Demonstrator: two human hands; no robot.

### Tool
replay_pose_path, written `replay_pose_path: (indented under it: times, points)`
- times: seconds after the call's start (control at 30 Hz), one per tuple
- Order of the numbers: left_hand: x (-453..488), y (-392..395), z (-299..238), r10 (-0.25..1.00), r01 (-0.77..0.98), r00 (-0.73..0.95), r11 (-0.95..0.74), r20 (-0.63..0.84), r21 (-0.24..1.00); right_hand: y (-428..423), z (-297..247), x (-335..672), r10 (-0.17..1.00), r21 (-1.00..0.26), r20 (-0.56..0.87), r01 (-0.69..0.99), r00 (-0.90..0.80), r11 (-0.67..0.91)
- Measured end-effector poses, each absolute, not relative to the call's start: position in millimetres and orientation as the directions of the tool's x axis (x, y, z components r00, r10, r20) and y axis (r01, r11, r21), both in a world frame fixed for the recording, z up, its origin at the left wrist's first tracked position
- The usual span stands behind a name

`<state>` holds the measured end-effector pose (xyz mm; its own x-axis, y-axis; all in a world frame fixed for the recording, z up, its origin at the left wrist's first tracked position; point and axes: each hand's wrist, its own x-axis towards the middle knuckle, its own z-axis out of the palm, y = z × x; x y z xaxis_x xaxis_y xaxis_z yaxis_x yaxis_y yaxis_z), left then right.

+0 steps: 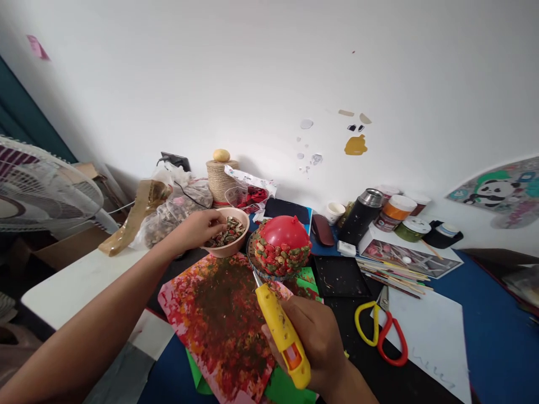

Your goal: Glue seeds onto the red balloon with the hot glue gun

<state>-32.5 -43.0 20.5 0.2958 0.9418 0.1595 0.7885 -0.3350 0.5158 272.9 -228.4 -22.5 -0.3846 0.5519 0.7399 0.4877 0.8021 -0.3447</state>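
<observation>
Yellow and speckled, a glue gun [278, 325] is sitting in the right hand [318, 334], whose fingers are gripping its body, the metal nozzle [256, 279] standing near a round dish [250, 258]. In that dish a red balloon [286, 231] is resting, red and green pieces [278, 258] covering its lower part. The left hand [202, 227] is resting its fingers in a pale pink bowl [227, 251] of similar pieces; whether they are pinching one, I cannot tell. Paint-stained paper [227, 314] is lying in front.
</observation>
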Motion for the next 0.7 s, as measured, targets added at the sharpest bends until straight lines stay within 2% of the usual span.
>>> replay_pose_path:
  times: [0.1,0.2,0.3,0.43,0.57,0.7]
  points:
    - [-21.1,-65.7,27.8,0.964,0.553,0.196,-0.259,0.178,0.792,-229.3,-17.0,270.9,0.575,-0.409,0.755,0.458,-0.317,0.789]
    - [3.7,-96.0,35.2,0.954,0.272,0.256,-0.228,0.159,0.935,-231.2,-10.6,270.3,0.608,-0.474,0.763,0.452,-0.217,0.756]
    - [36.6,-123.1,40.6,0.900,0.089,0.403,-0.220,0.167,0.971,-231.6,-11.8,271.9,0.673,-0.579,0.735,0.435,-0.089,0.690]
    - [76.6,-142.0,42.1,0.838,-0.077,0.530,-0.099,0.125,0.992,-227.2,-22.0,275.5,0.779,-0.772,0.609,0.336,0.149,0.539]
    - [101.3,-147.3,36.9,0.841,-0.140,0.530,-0.044,0.113,0.989,-221.5,-23.6,277.2,0.833,-0.903,0.429,0.163,0.349,0.397]
    - [113.0,-152.4,26.8,0.866,-0.129,0.486,-0.061,0.117,0.990,-219.5,-16.3,276.8,0.870,-0.951,0.304,0.067,0.389,0.302]
